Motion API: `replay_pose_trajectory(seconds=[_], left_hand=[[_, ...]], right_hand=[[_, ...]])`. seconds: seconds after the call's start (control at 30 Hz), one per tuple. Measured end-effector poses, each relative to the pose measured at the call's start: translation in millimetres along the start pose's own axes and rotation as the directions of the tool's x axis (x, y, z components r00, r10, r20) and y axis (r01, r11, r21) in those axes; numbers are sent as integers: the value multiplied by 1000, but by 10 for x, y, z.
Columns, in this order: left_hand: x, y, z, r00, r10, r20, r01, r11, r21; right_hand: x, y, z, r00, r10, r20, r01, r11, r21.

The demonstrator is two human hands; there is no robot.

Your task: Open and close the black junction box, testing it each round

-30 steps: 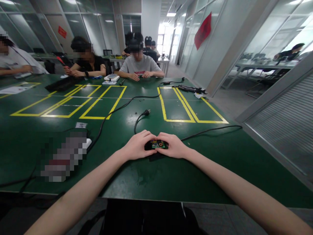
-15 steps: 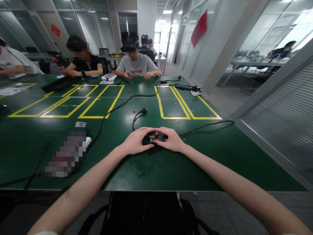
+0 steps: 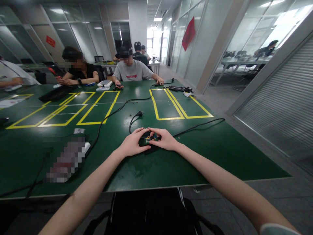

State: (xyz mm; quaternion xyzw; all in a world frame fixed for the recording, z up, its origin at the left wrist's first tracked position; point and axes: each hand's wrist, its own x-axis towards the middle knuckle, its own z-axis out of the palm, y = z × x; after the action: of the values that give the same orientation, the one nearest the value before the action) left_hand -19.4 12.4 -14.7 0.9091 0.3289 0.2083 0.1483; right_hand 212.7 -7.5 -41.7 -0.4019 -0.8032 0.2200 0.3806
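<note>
Circuit board (image 3: 147,140), grasped by left fingers (image 3: 144,148) and right fingers (image 3: 155,143), adjoins a black piece (image 3: 151,150).

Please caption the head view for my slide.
Left hand and right hand around a circuit board, green table below.

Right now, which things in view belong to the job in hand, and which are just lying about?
Seemingly in the job:
left hand and right hand
circuit board between them
flat black piece just below the board

Apparently lying about:
number tag
white device on the far side
black plug, though its cord passes behind the hands, so a link is unclear
</note>
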Motion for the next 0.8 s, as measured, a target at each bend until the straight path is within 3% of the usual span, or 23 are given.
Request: replay_pose_trajectory(seconds=[0.3, 0.43, 0.8], left_hand=[[5, -103, -11, 998, 65, -12, -65, 998, 8], [32, -184, -26, 998, 59, -9, -59, 998, -22], [71, -140, 36, 989, 100, -110, -104, 994, -36]], right_hand=[[41, 27, 5, 990, 49, -131, -74, 979, -190], [56, 26, -1, 990, 49, -130, -77, 971, -225], [46, 30, -29, 999, -28, -34, 25, 996, -82]])
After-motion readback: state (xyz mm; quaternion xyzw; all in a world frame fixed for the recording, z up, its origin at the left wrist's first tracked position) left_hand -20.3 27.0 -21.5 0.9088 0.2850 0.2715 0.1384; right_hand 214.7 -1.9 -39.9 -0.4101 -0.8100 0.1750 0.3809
